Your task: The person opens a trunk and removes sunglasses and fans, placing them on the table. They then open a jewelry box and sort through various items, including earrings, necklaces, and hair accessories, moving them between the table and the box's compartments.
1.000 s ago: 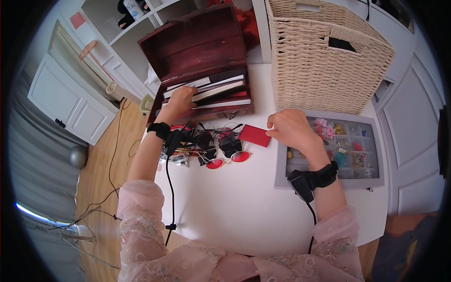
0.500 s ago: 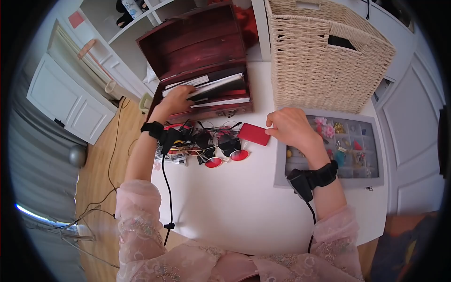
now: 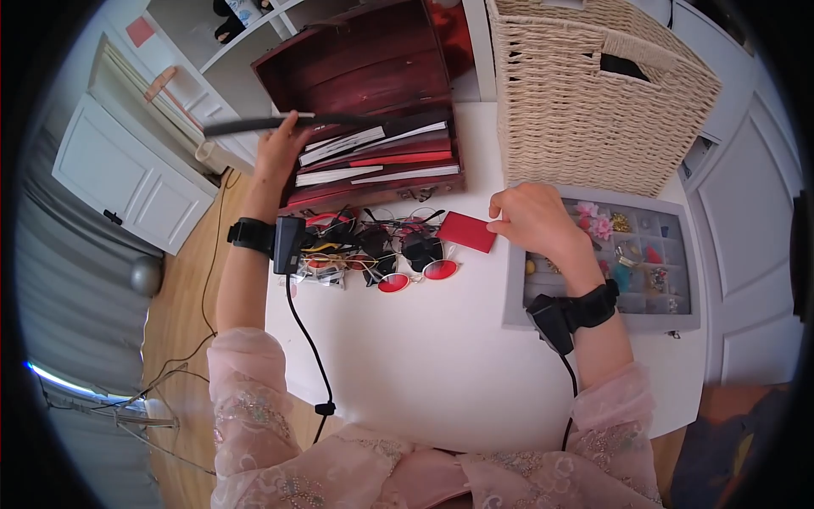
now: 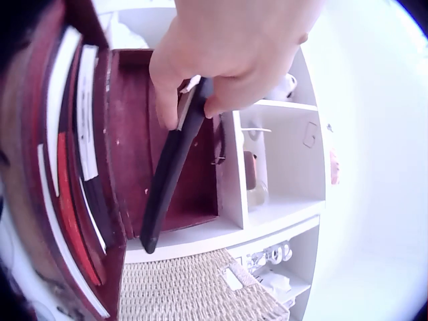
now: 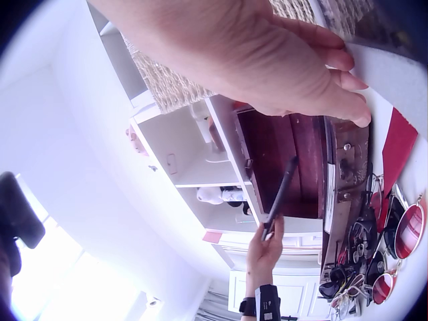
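Note:
The left hand (image 3: 280, 157) pinches a thin black book (image 3: 246, 125) by its edge, above the left side of the open dark red chest (image 3: 373, 199). In the left wrist view thumb and fingers lie on both sides of the black book (image 4: 175, 157). Books and papers (image 3: 407, 140) stand in the chest. The right hand (image 3: 538, 222) has its fingers bent, thumb and index close to the right end of a red booklet (image 3: 468, 232) on the table; whether they touch it cannot be told. No object shows within the right hand.
A pile of glasses (image 3: 381, 250) lies before the chest on the white table (image 3: 407, 365). At the right, a grey compartment box (image 3: 517, 297) with trinkets stands in front of a tall woven basket (image 3: 585, 110). Cables run down from both wrists.
The left hand has lifted the black book up out of the chest and moved left with it. The right hand stays near the red booklet; the head view has shifted slightly.

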